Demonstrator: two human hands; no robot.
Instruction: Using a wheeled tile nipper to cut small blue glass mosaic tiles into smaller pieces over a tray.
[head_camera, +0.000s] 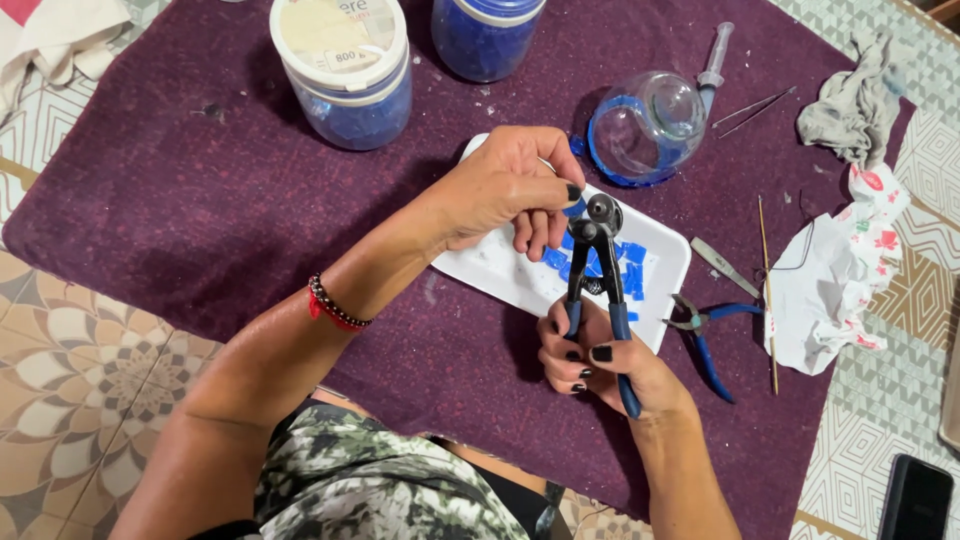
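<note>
tile piece (574, 208): mostly hidden between left hand (510, 185) fingertips and nipper (598, 262) wheels
tray (505, 270): far end under that hand
two jars (345, 70): tops cut off above tray

Two jars (340, 70) stand on the purple cloth (180, 190); a syringe (714, 62), rag (858, 100) and phone (915, 498) lie nearby.

Left hand (510, 185) pinches with fingers; right hand (600, 365) clenched.

Soft even light, sharp, perhaps slight glare
</note>
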